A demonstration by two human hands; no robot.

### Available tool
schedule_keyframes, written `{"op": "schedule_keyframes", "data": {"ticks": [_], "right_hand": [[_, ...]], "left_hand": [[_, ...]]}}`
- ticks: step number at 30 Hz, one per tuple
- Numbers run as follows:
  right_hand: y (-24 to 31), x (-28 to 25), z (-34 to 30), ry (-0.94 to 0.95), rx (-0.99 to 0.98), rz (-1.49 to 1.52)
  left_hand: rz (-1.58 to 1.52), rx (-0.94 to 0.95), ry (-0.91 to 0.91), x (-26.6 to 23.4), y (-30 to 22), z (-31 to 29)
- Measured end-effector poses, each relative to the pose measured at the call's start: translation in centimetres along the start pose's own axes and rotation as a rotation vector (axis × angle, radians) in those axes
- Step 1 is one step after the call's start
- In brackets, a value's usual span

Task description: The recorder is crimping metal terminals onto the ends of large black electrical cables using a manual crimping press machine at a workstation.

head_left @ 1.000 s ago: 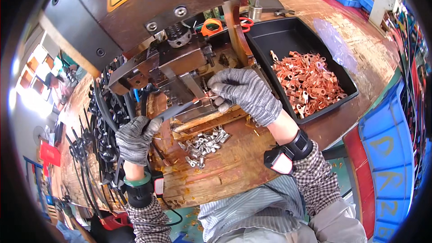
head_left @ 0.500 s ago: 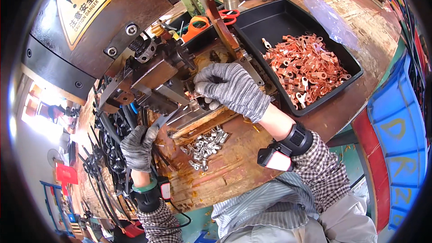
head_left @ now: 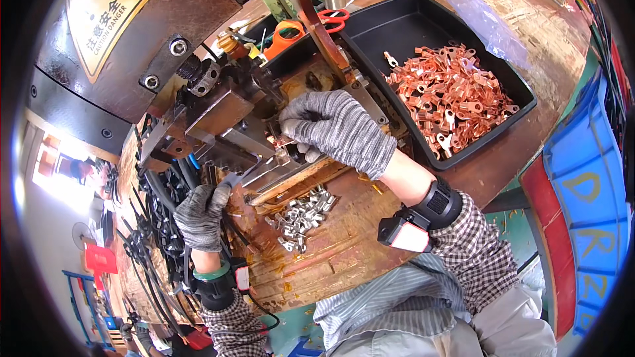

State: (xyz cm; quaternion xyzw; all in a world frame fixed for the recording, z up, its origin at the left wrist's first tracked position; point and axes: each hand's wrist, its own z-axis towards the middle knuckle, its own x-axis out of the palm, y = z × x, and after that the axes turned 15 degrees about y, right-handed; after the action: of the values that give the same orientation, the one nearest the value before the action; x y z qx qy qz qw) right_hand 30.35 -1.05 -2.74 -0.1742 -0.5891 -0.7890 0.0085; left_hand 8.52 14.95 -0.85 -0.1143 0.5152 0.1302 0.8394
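Note:
My left hand point(head_left: 202, 218), in a grey knitted glove, is closed at the left of the press point(head_left: 225, 116). Between its thumb and fingers is what looks like a dark cable point(head_left: 246, 175), with a grey sheen, running toward the press jaws. My right hand point(head_left: 337, 129), gloved alike, is pinched at those jaws. A small copper-coloured cable lug point(head_left: 272, 139) shows at its fingertips, mostly hidden by the glove and the metal block. Silvery crimped lugs point(head_left: 303, 218) lie in a loose pile on the wooden bench below the jaws.
Right of the press, a black tray point(head_left: 486, 137) holds a heap of copper lugs point(head_left: 453, 96). Orange-handled scissors point(head_left: 284, 38) lie behind the jaws. Many black cables point(head_left: 162, 225) crowd the left. A plastic bag point(head_left: 486, 26) and blue bin point(head_left: 589, 205) are at right.
The press and bench have shifted slightly left and up in the picture. Both hands keep nearly the same places and grips.

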Motion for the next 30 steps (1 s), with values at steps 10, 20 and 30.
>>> {"op": "schedule_keyframes", "data": {"ticks": [10,20,30], "right_hand": [[0.1,-0.4,0.0,0.011,-0.029,-0.066],[0.2,-1.4,-0.2,-0.307,-0.153,-0.533],[0.4,-2.0,-0.6,-0.47,-0.393,-0.391]], "left_hand": [[0.025,-0.028,0.042,0.3,0.8,-0.1],[-0.036,-0.043,0.031,0.6,0.9,-0.3],[-0.049,-0.031,0.024,0.5,0.8,-0.2]]}}
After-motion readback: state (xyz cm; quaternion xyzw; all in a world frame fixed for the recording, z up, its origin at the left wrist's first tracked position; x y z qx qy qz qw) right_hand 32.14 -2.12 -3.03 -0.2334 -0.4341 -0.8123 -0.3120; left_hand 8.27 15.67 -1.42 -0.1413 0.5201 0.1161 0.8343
